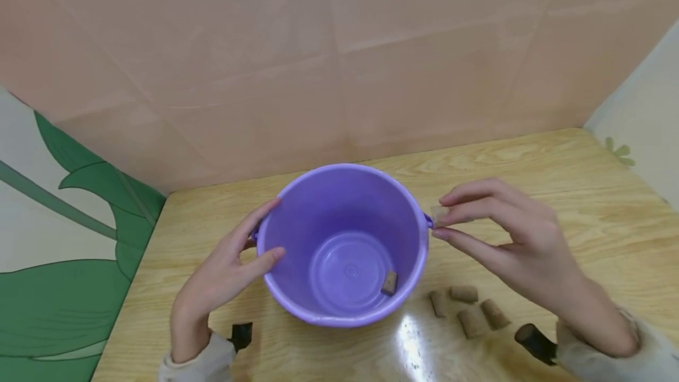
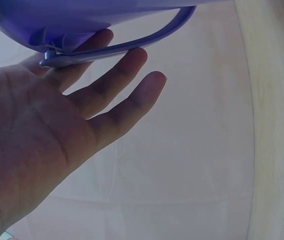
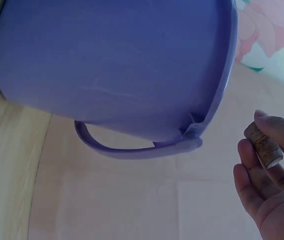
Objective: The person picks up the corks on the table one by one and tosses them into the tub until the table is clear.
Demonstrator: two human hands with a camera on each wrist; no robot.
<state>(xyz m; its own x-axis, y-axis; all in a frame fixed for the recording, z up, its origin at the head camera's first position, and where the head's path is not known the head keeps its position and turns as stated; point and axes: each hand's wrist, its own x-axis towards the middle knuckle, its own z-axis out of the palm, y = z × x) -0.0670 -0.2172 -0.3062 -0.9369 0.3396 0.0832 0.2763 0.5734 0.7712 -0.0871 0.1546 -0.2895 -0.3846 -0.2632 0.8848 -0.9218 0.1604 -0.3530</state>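
Seen from the head, the right hand (image 1: 530, 240) partly hides the cork (image 1: 439, 214), which shows only as a pale blur. The left hand (image 1: 224, 275) covers some of the left rim of the bucket (image 1: 345, 211). The mark (image 1: 351, 270) on its floor is too small to read. The near tabletop (image 1: 297, 349) is cut off. Both wrist views crop the bucket along the top and the hands at the side.

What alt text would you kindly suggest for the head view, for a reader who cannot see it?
A right hand pinches a cork just right of a purple bucket on a wooden table, while the left hand holds the bucket on the left. One cork lies inside the bucket; four more corks lie on the table at the bucket's near right.
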